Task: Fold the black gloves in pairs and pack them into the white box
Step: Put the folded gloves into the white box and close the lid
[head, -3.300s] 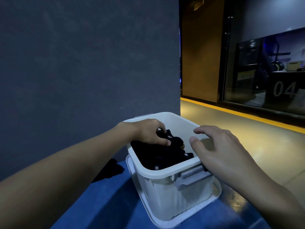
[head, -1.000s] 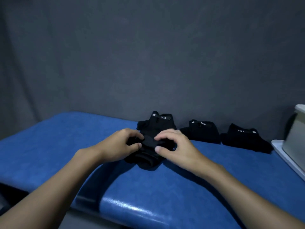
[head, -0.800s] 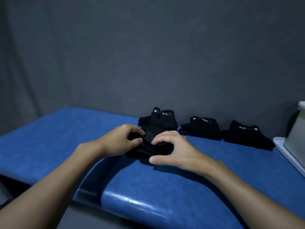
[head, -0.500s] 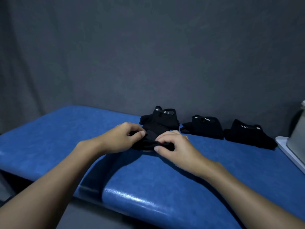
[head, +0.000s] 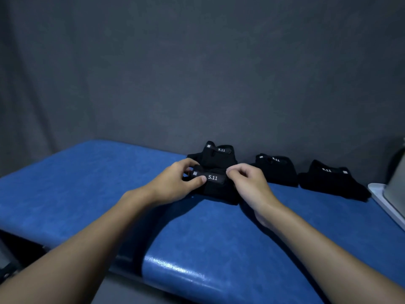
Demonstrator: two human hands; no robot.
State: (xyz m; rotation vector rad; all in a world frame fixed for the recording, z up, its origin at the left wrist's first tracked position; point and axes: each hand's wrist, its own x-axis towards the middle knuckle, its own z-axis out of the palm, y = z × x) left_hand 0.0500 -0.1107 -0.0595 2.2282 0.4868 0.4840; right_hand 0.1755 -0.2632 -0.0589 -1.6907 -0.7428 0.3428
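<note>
The step in hand was the folding of a pair, not yet the packing. The left hand [head: 175, 187] and the right hand [head: 249, 185] each had a closed grip on one black glove bundle [head: 215, 185] that lay on the blue desk [head: 197, 238]: the left thumb pressed the top of its wrist strap just beside the white "5.11" mark, with the other fingers curled round the far side, while the right hand pinched the strap's opposite end between thumb and fingertips. Whether the bundle was one glove or two laid together could not be told, since the black cloth showed no seams in the dim light. Just beyond the grip, touching or nearly touching the held bundle, sat a second glove [head: 219, 153] with its strap up. Further to the right of the grip, well apart from it, lay a third glove [head: 276, 170] and, beyond that, a fourth glove [head: 331, 181], both against the grey backdrop [head: 197, 73]. At the far right edge only a sliver of the white box [head: 396, 189] showed, standing on its white lid [head: 381, 200]. To my judgement the fold was nearly set, so the next move called for keeping both ends pinched so the soft bundle would not spring open, then lifting and carrying it rightward, past the two loose gloves, to the box.
</note>
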